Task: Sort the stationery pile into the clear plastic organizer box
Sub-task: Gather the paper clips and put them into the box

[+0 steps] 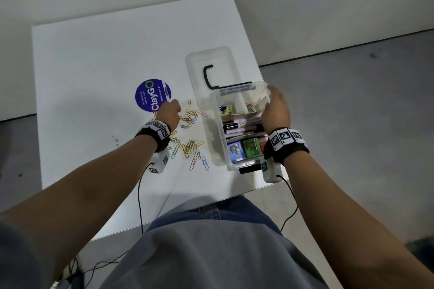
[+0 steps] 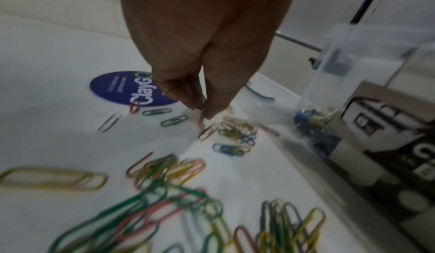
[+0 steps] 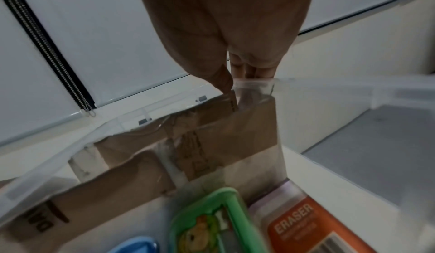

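Several coloured paper clips (image 1: 187, 145) (image 2: 179, 173) lie scattered on the white table (image 1: 94, 65), left of the clear organizer box (image 1: 217, 129) (image 2: 348, 56). My left hand (image 1: 178, 110) (image 2: 201, 110) reaches down at the pile's far end. Its thumb and fingers pinch together on a pale, blurred paper clip just above the table. My right hand (image 1: 269, 98) (image 3: 237, 82) grips the box's right wall (image 3: 329, 85), thumb inside and fingers outside. In the box are pens (image 1: 237, 125), a green eraser (image 1: 251, 145) (image 3: 212, 219), an orange eraser (image 3: 306, 225) and binder clips (image 1: 225, 109).
The box's lid (image 1: 211, 58) lies open flat behind it, its black handle (image 1: 207, 75) on top. A round blue ClayGo sticker (image 1: 153, 95) (image 2: 132, 89) sits just beyond my left hand. The box stands near the table's right edge (image 1: 256, 61).
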{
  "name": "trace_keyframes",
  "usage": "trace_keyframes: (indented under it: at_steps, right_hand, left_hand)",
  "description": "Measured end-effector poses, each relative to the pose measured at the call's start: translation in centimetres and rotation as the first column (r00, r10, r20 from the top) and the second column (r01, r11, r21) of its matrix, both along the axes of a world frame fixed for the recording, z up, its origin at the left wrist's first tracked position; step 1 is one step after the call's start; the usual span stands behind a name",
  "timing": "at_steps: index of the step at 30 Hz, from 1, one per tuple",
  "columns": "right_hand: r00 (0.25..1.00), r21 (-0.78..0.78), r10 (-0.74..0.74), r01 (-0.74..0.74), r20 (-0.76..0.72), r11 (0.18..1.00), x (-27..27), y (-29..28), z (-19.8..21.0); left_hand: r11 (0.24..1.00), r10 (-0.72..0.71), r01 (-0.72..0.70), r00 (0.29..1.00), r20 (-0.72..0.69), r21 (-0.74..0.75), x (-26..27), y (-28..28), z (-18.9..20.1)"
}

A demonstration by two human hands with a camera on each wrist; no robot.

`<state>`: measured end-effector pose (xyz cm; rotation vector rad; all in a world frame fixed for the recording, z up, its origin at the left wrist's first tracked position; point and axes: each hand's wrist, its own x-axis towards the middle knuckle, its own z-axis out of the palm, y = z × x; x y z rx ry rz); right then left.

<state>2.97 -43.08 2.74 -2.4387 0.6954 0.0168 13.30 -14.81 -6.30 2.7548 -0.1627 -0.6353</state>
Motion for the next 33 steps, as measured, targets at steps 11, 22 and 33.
trace_keyframes:
  at_steps: [11, 22, 33]
  right_hand:
    - [0.999, 0.005, 0.030, -0.029, -0.040, 1.000, 0.3, 0.3, 0.1]
    - [0.886, 0.098, 0.460, -0.464, 0.066, 0.880, 2.0, 12.4, 2.9]
    - [0.588, 0.163, 0.431, -0.453, -0.685, 0.876, -2.2, 18.7, -5.3]
  left_hand:
    - [0.768, -0.020, 0.083, 0.994, 0.105, -0.635, -1.7, -10.2, 10.8]
    - [0.988, 0.035, -0.028, 0.998, 0.042, -0.150, -1.3, 4.2, 4.5]
    - [1.000, 0.011, -0.007, 0.969, -0.246, 0.015, -9.0, 10.9, 0.5]
